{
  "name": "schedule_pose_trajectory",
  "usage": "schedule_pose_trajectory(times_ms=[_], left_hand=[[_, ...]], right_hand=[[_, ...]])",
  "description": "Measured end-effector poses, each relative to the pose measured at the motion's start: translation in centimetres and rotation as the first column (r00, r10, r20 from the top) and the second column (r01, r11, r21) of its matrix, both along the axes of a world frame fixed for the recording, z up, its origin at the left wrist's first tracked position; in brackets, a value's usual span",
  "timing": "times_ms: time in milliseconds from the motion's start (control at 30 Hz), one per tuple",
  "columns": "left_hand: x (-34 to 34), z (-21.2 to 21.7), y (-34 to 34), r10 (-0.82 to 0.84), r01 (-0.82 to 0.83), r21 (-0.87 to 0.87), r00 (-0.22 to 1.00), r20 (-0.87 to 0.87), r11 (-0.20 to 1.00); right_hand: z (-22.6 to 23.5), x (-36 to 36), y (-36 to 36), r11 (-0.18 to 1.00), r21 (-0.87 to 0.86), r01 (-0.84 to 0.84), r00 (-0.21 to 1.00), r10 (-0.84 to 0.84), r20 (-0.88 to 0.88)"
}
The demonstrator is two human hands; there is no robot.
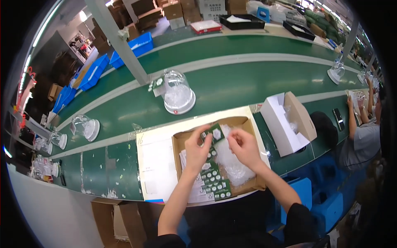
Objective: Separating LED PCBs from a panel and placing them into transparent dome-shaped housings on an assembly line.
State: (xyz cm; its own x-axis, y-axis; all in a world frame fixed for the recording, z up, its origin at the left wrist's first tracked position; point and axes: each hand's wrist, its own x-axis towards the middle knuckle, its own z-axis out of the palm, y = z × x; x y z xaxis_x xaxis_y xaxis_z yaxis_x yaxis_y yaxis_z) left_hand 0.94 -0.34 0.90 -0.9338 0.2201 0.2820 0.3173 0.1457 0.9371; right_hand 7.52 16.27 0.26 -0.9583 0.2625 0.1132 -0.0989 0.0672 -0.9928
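Over an open cardboard box (248, 122) at the table's (124, 173) near edge, the left hand (197, 149) pinches a small green card (216, 133) while the right hand (244, 145) grips clear plastic wrap (229, 162).

Both forearms are bare below short black sleeves, and the left hand (197, 145) and right hand (244, 145) wear nothing.

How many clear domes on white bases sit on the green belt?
3, maybe more hidden: one mid-belt beyond the cardboard box, one tipped over at left, one far right. Similar clear items at the left edge are too blurred to count.
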Motion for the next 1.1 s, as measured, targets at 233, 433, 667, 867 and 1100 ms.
schedule_pose_trajectory(times_ms=[233,433,667,867,1100], left_hand=[[-0.6,-1.6,-1.0,0.041,-0.048,0.152,0.998,0.049,0.987],[0.0,-1.2,-0.2,0.018,-0.025,0.085,0.997,0.08,0.996],[0.0,-1.5,-0.7,-0.001,0.004,-0.04,0.997,0.08,0.999],[0.1,-0.5,0.0,-0.005,0.008,-0.043,0.998,0.063,0.999],[0.4,-0.5,0.3,-0.169,0.167,-0.175,0.986,0.002,0.97]], right_hand=[[-0.7,-4.3,-2.6,0.984,-0.163,-0.073,0.997,0.069,-0.027],[-0.8,-3.3,-1.0,0.99,-0.104,-0.091,0.996,0.089,-0.031],[-0.9,-3.4,-1.4,0.999,0.01,-0.049,0.992,0.05,-0.12],[-0.6,-3.2,-1.4,0.995,-0.085,-0.054,0.981,0.037,-0.192],[-0.5,-3.2,-1.1,0.981,-0.191,0.021,0.971,-0.066,-0.228]])
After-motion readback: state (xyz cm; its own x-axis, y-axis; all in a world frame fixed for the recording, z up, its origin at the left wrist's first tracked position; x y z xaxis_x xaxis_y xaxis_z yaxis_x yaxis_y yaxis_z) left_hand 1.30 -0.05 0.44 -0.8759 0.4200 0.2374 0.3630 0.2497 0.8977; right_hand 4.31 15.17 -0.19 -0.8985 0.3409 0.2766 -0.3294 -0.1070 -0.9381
